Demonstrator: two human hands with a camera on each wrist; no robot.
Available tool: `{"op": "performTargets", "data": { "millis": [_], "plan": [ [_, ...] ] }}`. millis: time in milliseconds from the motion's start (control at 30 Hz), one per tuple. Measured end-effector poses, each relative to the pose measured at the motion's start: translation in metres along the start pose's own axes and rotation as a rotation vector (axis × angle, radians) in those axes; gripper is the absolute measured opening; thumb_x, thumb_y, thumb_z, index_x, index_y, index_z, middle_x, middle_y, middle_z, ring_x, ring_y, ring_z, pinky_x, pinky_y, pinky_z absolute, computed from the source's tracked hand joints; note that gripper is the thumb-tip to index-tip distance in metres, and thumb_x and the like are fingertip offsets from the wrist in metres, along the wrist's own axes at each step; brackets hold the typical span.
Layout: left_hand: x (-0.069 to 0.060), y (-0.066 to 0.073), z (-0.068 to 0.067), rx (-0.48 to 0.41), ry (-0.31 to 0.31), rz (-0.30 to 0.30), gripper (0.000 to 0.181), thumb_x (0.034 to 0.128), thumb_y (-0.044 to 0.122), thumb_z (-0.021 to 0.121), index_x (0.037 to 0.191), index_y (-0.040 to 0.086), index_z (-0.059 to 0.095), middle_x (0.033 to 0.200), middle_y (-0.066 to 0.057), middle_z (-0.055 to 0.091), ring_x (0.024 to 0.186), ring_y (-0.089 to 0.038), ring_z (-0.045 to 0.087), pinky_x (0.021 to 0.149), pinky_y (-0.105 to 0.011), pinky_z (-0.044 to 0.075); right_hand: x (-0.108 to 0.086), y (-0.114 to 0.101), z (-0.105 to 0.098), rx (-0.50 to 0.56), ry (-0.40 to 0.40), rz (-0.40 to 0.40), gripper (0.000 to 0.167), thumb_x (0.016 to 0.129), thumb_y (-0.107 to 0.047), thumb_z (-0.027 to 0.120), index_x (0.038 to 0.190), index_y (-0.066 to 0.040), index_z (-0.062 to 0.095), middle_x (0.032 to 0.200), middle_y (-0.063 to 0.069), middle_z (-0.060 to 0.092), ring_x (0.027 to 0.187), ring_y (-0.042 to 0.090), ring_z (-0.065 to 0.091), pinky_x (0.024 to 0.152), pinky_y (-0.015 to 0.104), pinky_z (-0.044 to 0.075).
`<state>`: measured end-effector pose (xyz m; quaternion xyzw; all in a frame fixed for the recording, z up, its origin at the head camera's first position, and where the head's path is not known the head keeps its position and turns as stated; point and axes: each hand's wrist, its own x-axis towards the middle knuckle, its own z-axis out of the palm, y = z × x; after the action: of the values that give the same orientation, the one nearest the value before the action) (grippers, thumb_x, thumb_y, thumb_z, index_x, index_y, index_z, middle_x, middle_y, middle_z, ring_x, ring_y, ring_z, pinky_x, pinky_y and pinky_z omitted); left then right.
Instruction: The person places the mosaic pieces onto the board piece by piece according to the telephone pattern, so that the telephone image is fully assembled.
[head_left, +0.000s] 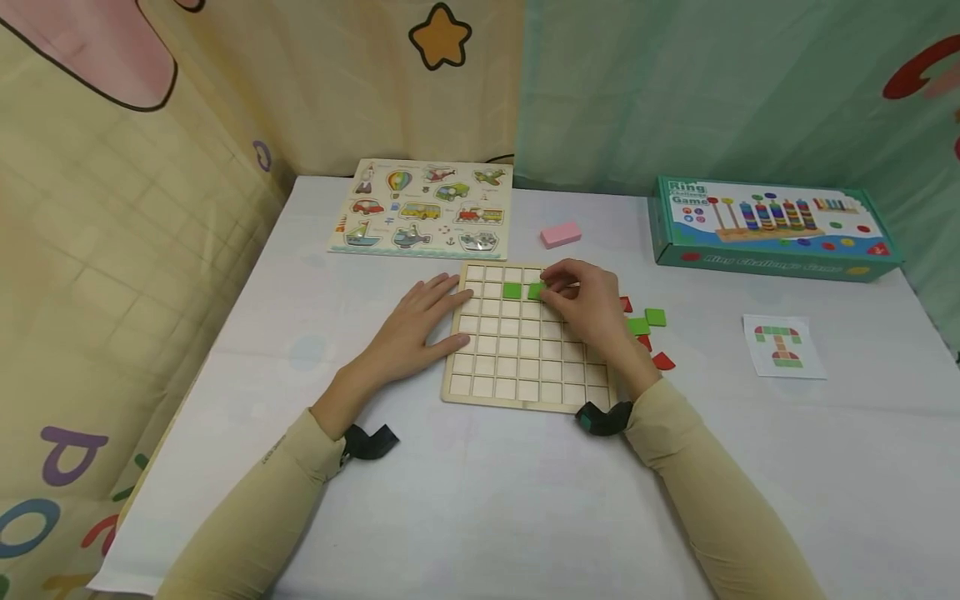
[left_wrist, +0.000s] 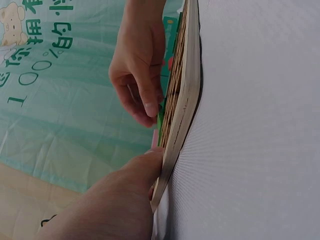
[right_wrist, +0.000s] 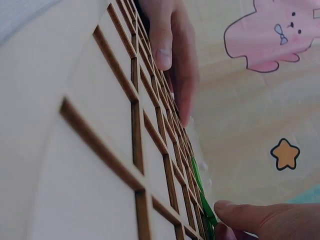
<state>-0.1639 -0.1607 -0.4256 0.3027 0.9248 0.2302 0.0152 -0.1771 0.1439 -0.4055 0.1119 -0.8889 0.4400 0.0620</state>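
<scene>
A wooden grid board (head_left: 519,406) with square cells lies on the white table. One green square tile (head_left: 512,290) sits in a cell of its second row. Just right of it, my right hand (head_left: 588,304) pinches another green square tile (head_left: 536,291) between thumb and fingers, at the board's surface. The right wrist view shows this green tile (right_wrist: 207,212) by the fingertips, tilted against the grid. My left hand (head_left: 412,329) rests at the board's left edge, fingers spread and thumb touching the frame; in the left wrist view the thumb (left_wrist: 145,167) lies along the rim.
Right of the board lie loose green tiles (head_left: 656,317) and red pieces (head_left: 663,361). A pattern card (head_left: 784,347) is farther right. Behind stand a picture puzzle board (head_left: 423,208), a pink block (head_left: 560,234) and a Ring Challenge Game box (head_left: 776,229).
</scene>
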Motion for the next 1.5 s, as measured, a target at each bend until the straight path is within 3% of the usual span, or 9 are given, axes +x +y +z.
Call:
{"op": "performTargets", "data": {
  "millis": [133, 600, 933, 1133, 1367, 1500],
  "plan": [
    [0.000, 0.000, 0.001, -0.002, -0.001, 0.000, 0.069, 0.1021, 0.047, 0.066, 0.162, 0.019, 0.044, 0.174, -0.008, 0.028, 0.165, -0.025, 0.015, 0.136, -0.044, 0.005, -0.002, -0.002, 0.002, -0.022, -0.020, -0.028, 0.021, 0.093, -0.007, 0.081, 0.113, -0.003, 0.076, 0.098, 0.012, 0.073, 0.087, 0.024, 0.071, 0.082, 0.038, 0.061],
    [0.000, -0.001, 0.001, 0.001, -0.001, -0.002, 0.069, 0.1027, 0.046, 0.065, 0.162, 0.019, 0.044, 0.174, -0.007, 0.028, 0.165, -0.025, 0.015, 0.136, -0.043, 0.005, -0.002, -0.004, 0.006, -0.057, -0.020, -0.120, 0.019, 0.091, -0.003, 0.082, 0.109, -0.001, 0.077, 0.102, 0.014, 0.073, 0.088, 0.028, 0.074, 0.081, 0.043, 0.064],
    [0.000, 0.000, 0.000, 0.000, -0.001, 0.001, 0.069, 0.1028, 0.046, 0.065, 0.162, 0.019, 0.043, 0.174, -0.009, 0.029, 0.165, -0.026, 0.015, 0.136, -0.044, 0.006, -0.003, -0.004, 0.011, -0.062, 0.001, -0.089, 0.017, 0.093, -0.006, 0.081, 0.110, -0.003, 0.078, 0.103, 0.014, 0.071, 0.088, 0.028, 0.070, 0.080, 0.043, 0.060],
    [0.000, -0.001, 0.001, 0.000, -0.003, 0.002, 0.069, 0.1025, 0.046, 0.065, 0.162, 0.018, 0.043, 0.174, -0.009, 0.028, 0.165, -0.026, 0.015, 0.136, -0.044, 0.005, -0.002, -0.006, 0.006, -0.043, -0.081, -0.057, 0.019, 0.092, -0.007, 0.081, 0.111, -0.006, 0.079, 0.114, 0.013, 0.070, 0.094, 0.030, 0.069, 0.085, 0.045, 0.059],
    [0.000, -0.001, 0.001, -0.003, -0.003, 0.001, 0.069, 0.1021, 0.046, 0.066, 0.161, 0.018, 0.044, 0.174, -0.008, 0.029, 0.165, -0.026, 0.015, 0.136, -0.043, 0.005, -0.001, -0.008, -0.004, -0.105, -0.018, -0.026, 0.018, 0.095, -0.006, 0.076, 0.111, 0.000, 0.077, 0.108, 0.019, 0.072, 0.099, 0.035, 0.069, 0.089, 0.048, 0.058],
    [0.000, 0.000, -0.001, -0.003, 0.002, 0.009, 0.069, 0.1020, 0.046, 0.066, 0.161, 0.017, 0.044, 0.174, -0.009, 0.029, 0.164, -0.026, 0.015, 0.136, -0.044, 0.006, -0.001, -0.008, -0.008, -0.136, -0.061, -0.005, 0.019, 0.097, -0.005, 0.071, 0.113, 0.003, 0.076, 0.110, 0.020, 0.072, 0.100, 0.034, 0.067, 0.090, 0.048, 0.058]
  ]
}}
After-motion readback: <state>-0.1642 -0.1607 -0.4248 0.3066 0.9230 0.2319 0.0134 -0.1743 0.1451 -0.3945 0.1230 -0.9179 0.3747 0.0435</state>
